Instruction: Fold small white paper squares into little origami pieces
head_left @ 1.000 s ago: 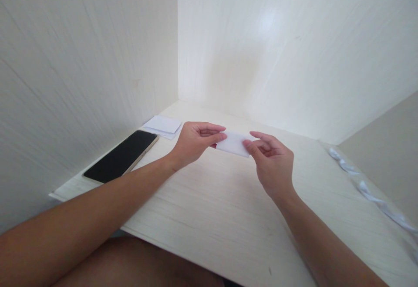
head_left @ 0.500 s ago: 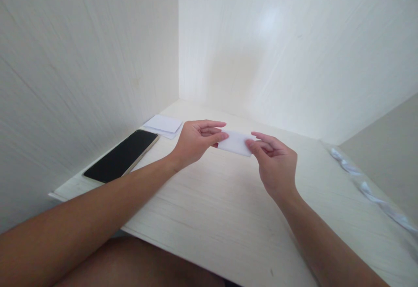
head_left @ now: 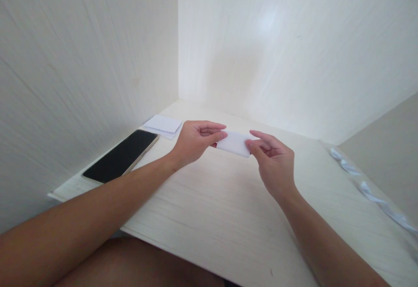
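Note:
A small white rectangle of folded paper (head_left: 233,143) is held up above the pale tabletop (head_left: 209,208). My left hand (head_left: 199,141) pinches its left end, thumb in front and fingers behind. At the opposite end, my right hand (head_left: 276,158) grips the paper between thumb and fingers, its index finger stretched along the top. Both hands are closed on the same piece. The fingertips behind the paper are partly hidden.
Left of my left forearm lies a black-screened phone (head_left: 120,156). Behind it sit folded white papers (head_left: 163,124) by the left wall. Twisted white strips (head_left: 372,191) run along the table's right edge. Walls (head_left: 228,38) enclose the back and left.
The paper and my right hand have shifted very slightly to the left. Both hands keep their hold on the paper; the other things lie as before.

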A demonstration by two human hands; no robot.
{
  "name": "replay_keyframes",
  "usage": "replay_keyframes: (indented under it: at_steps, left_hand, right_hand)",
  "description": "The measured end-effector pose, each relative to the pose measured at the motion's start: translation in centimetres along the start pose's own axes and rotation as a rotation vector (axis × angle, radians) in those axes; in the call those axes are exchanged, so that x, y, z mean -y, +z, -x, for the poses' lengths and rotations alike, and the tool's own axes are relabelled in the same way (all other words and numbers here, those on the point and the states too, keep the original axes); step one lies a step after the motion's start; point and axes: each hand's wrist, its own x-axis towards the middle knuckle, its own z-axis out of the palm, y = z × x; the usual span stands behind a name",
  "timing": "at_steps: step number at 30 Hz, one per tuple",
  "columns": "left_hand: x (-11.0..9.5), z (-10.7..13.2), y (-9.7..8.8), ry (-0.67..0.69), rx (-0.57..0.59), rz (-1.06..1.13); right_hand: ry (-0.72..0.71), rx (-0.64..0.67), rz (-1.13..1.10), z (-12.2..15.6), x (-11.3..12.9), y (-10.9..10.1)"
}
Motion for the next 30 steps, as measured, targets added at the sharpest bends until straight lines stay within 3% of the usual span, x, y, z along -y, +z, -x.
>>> replay_keyframes:
  at_steps: [7, 30]
  left_hand:
    - [0.20, -0.14, -0.10, 0.005, 0.015, 0.012]
    - [-0.08, -0.07, -0.24, -0.016, 0.003, -0.022]
  right_hand:
    - [-0.050, -0.013, 0.080, -0.02, 0.26, -0.06]
    - [-0.025, -0.011, 0.073, -0.04, 0.46, -0.03]
